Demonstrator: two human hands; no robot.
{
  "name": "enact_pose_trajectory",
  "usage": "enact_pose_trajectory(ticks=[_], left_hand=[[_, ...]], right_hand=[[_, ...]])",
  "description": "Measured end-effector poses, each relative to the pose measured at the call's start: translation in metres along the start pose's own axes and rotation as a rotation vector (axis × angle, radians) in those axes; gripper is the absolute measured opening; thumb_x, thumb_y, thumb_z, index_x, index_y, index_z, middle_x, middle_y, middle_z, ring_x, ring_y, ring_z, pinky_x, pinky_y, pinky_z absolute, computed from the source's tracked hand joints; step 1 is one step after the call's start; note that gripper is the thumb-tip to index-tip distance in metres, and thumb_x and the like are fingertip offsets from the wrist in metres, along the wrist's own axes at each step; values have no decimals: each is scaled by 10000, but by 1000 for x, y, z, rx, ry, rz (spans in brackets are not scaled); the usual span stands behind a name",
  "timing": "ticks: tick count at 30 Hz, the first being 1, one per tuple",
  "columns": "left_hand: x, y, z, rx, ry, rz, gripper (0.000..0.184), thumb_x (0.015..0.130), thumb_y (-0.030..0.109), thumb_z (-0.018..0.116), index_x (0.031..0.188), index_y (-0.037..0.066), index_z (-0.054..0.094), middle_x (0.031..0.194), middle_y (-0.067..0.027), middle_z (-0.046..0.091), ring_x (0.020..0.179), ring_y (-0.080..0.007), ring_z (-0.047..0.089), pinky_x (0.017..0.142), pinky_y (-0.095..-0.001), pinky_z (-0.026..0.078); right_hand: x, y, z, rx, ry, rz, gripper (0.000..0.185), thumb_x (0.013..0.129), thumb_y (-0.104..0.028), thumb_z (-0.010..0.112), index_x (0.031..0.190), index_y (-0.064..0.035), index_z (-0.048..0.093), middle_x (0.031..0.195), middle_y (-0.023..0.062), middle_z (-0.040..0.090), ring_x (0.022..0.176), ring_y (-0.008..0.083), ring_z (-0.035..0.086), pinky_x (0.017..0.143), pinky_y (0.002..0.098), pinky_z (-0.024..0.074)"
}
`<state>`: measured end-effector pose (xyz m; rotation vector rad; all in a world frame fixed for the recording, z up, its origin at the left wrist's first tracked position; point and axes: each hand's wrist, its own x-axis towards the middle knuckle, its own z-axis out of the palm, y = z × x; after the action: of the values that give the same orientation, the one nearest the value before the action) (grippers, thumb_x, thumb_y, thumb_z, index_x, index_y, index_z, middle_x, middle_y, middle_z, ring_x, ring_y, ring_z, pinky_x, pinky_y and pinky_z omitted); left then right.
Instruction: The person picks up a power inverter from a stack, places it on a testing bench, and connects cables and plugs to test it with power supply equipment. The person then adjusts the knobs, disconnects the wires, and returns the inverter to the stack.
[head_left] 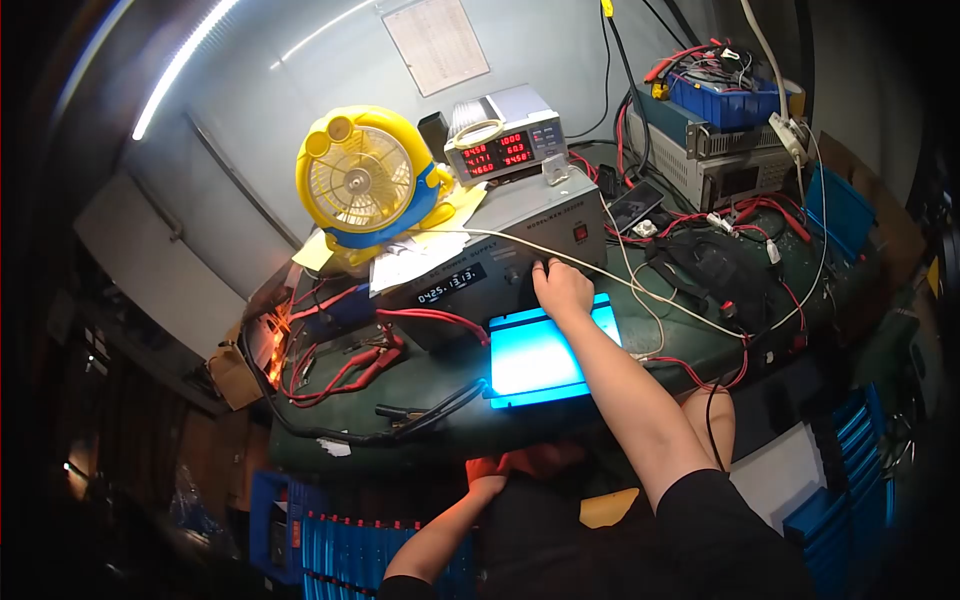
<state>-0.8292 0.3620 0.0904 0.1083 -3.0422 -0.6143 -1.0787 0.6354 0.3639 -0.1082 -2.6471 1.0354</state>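
Observation:
My right hand (562,290) reaches to the front panel of a grey DC power supply (440,325), its fingers closed around what looks like a small dark knob. Below that wrist lies a flat blue-cased device (540,355), its top glaring white, with thick cables at its left side. The supply's display (450,284) shows lit digits. Down at the table's front edge is my left hand (487,476), tinted red and beside a dim red patch. Its fingers are too unclear to read.
A yellow fan (360,180) and a meter with red digits (500,145) stand on the supply. Red clamp leads (375,360) lie left. Cables and a black strap bundle (710,275) spread right, before stacked instruments (740,165). A white cord (600,272) crosses above my right forearm.

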Motion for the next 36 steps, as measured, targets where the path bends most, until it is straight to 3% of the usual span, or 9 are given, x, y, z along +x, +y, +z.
enact_pose_trajectory(ticks=[4, 7, 11, 19, 22, 26, 28, 31, 36], left_hand=[[-1, -2, 3, -3, 17, 29, 458, 876, 414, 707, 1195, 87, 676, 1168, -217, 697, 1118, -434, 635, 962, -538, 487], [1, 1, -4, 29, -86, -16, 478, 881, 415, 702, 1222, 81, 665, 1203, -217, 687, 1146, -426, 627, 969, -533, 486], [-2, 6, -7, -9, -31, 36, 459, 886, 419, 694, 1192, 77, 679, 1180, -216, 696, 1130, -429, 633, 962, -533, 488], [-2, 10, -11, 35, -61, -35, 475, 886, 424, 692, 1199, 68, 679, 1197, -216, 694, 1151, -434, 625, 976, -527, 487], [-3, 6, -4, 5, 19, 8, 458, 887, 419, 691, 1179, 67, 684, 1178, -217, 700, 1136, -438, 630, 977, -530, 486], [-4, 12, -12, 15, -59, -44, 469, 888, 414, 690, 1205, 69, 675, 1199, -218, 693, 1148, -436, 625, 982, -528, 486], [-4, 10, -8, 21, -2, -14, 447, 881, 400, 695, 1181, 69, 681, 1170, -216, 700, 1118, -437, 635, 964, -529, 491], [-2, 18, -17, 42, -88, -72, 457, 885, 399, 690, 1209, 77, 676, 1191, -212, 696, 1133, -436, 630, 971, -524, 492], [-2, 14, -13, 17, -35, -20, 446, 890, 390, 687, 1214, 84, 672, 1198, -208, 694, 1134, -436, 628, 967, -529, 491]], right_hand=[[-1, -2, 0, 44, 36, 32, 485, 973, -502, 554, 944, -44, 710, 892, 207, 750, 881, 420, 723, 818, 527, 556], [-2, -2, -2, 13, 27, 17, 476, 972, -499, 557, 946, -49, 712, 890, 207, 751, 878, 419, 723, 817, 526, 555], [-3, -2, -6, -12, -13, 4, 504, 998, -489, 524, 1019, -26, 723, 937, 209, 757, 929, 390, 738, 820, 503, 567], [-3, -2, -3, 19, 28, 10, 465, 997, -481, 536, 933, -55, 710, 881, 205, 750, 877, 411, 726, 813, 531, 554], [0, 2, 4, 9, 49, -17, 467, 999, -485, 534, 935, -58, 711, 877, 205, 750, 876, 411, 728, 813, 530, 554], [-1, 0, 1, -13, -2, 6, 477, 1005, -470, 520, 1004, -36, 718, 924, 192, 757, 911, 377, 740, 806, 502, 569], [1, 3, 7, 39, 63, 1, 471, 976, -495, 559, 918, -53, 711, 874, 207, 748, 880, 411, 727, 810, 531, 555], [-3, -2, -2, 29, 43, 2, 462, 979, -484, 555, 915, -54, 712, 877, 208, 748, 878, 412, 726, 806, 535, 554], [3, 3, 6, 37, 63, -1, 474, 957, -504, 576, 929, -52, 717, 885, 213, 748, 885, 409, 727, 808, 530, 557]])
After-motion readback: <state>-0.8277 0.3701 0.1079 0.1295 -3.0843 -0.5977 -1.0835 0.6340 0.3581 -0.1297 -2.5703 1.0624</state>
